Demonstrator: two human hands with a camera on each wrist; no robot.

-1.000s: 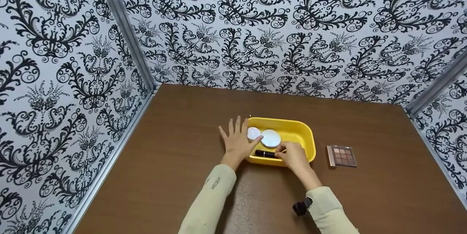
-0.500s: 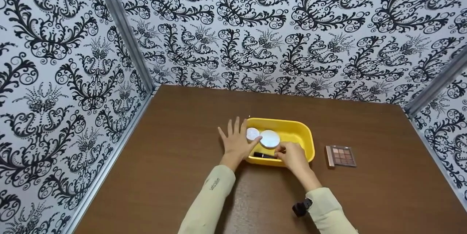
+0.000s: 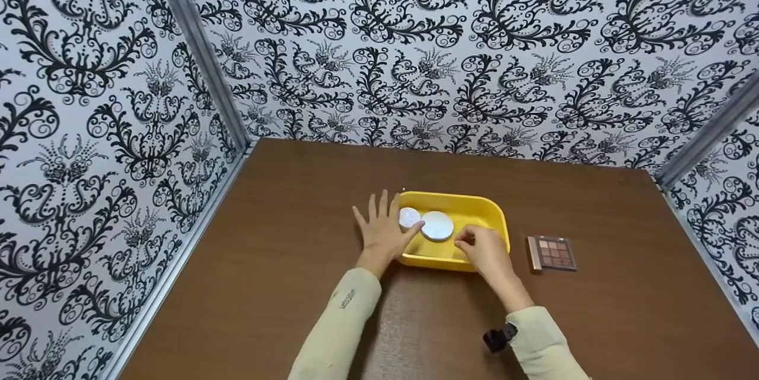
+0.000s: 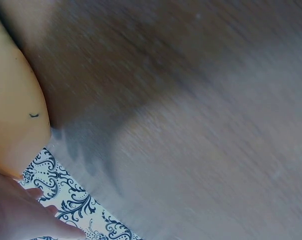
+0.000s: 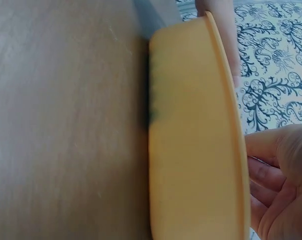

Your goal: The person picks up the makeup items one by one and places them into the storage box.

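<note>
A yellow plastic tray (image 3: 491, 214) sits on the table, with a larger white round container (image 3: 437, 226) and a smaller white round piece (image 3: 409, 217) inside it. My left hand (image 3: 382, 232) spreads its straight fingers over the tray's left end. Over the front right part of the tray, my right hand (image 3: 483, 249) has thumb and fingertips pinched together. The slim black tube is out of sight now, apparently held behind that hand. From the right wrist, the tray's outer wall (image 5: 196, 130) hides the fingertips of my curled right hand (image 5: 286, 180).
An eyeshadow palette (image 3: 555, 252) in a clear-lidded case lies on the brown table (image 3: 296, 238), right of the tray. Patterned black-and-white walls (image 3: 415, 72) enclose the back and sides. A small black device (image 3: 498, 337) hangs at the right wrist.
My right hand has shifted slightly to the right. The black tube that lay at the tray's front, its end in those fingers, no longer shows there. My left hand keeps its place.
</note>
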